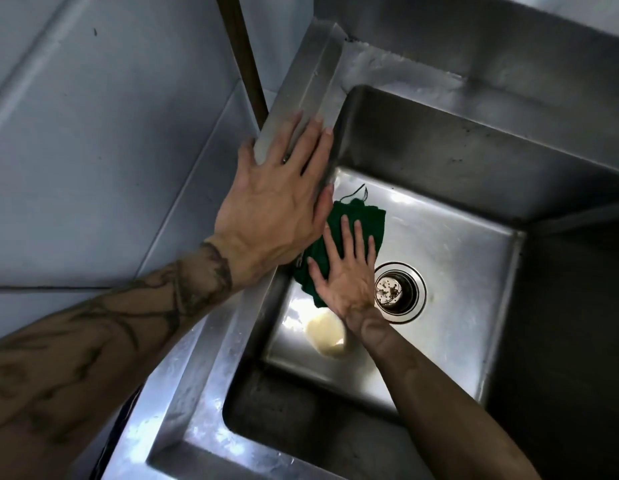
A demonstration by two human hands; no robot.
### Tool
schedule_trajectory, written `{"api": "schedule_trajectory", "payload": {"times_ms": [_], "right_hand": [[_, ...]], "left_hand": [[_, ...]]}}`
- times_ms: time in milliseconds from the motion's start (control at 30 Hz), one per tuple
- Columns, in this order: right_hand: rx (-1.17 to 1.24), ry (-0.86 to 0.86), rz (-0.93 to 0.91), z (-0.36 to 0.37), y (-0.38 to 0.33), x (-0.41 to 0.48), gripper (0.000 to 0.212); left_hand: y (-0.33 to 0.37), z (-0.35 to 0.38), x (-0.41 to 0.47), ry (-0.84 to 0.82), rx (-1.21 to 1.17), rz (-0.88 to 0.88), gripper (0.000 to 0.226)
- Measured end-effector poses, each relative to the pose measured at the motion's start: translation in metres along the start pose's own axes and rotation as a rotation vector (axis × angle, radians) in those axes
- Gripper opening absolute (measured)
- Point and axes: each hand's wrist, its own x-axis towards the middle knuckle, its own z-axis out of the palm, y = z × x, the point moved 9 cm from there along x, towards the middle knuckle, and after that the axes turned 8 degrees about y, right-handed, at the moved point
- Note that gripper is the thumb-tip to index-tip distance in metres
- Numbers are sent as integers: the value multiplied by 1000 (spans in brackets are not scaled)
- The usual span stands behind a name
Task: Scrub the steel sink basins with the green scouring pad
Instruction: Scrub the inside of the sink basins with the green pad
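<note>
now | right hand point(349, 275) presses green pad point(367, 220) | left hand point(277, 206) on sink rim point(311, 84)

Bare left hand point(277, 206) and right hand point(346, 282), dark tattoo linework along the left forearm point(103, 327).

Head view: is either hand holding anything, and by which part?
Nothing is gripped. The right hand presses flat on the green scouring pad; the left hand rests flat on the sink rim.
</note>
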Motion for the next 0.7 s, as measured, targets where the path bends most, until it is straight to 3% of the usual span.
{"api": "schedule_trajectory", "payload": {"times_ms": [233, 467, 700], "right_hand": [[13, -42, -158, 5, -6, -66, 77], [27, -49, -112, 1, -12, -41, 75], [43, -156, -445, 7, -13, -116, 81]], "left_hand": [[0, -1, 1, -12, 20, -2, 70], [1, -1, 2, -19, 25, -4, 72], [1, -1, 1, -36, 32, -6, 73]]}}
